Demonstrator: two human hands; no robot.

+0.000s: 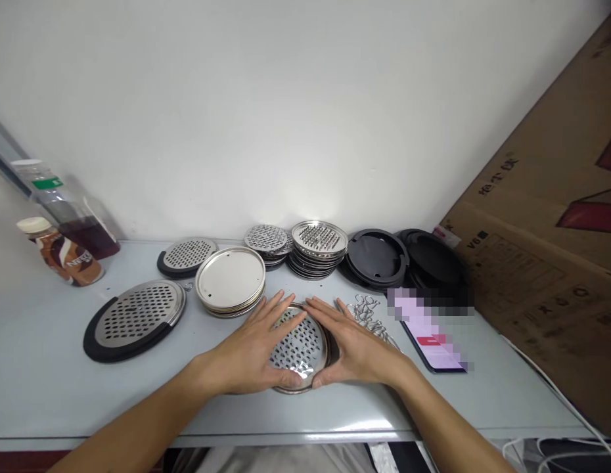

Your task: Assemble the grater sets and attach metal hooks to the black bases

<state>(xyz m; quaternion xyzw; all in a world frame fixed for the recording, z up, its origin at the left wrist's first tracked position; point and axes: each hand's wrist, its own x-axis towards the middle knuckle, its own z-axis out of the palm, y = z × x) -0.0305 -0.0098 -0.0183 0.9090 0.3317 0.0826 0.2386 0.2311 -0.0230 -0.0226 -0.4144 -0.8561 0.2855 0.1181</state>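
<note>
A round metal grater disc [300, 345] with rows of raised holes lies flat on the table in front of me. My left hand [253, 348] curves round its left side, fingers on the far rim and thumb on the near edge. My right hand [359, 345] grips the right side the same way, its fingertips close to the left hand's. Both palms cover parts of the rim. Just beyond my right hand is a heap of small wire clips or rings [372, 318]. A stack of plain round metal plates [230, 277] stands past my left hand.
Two grater discs with black rims, one nearer [138, 315] and one farther [190, 255], lie left. Grater discs [319, 240] and black round bases [377, 256] are stacked along the wall. A phone [433, 338] and cardboard box [542, 230] are right; bottles [71, 253] stand far left.
</note>
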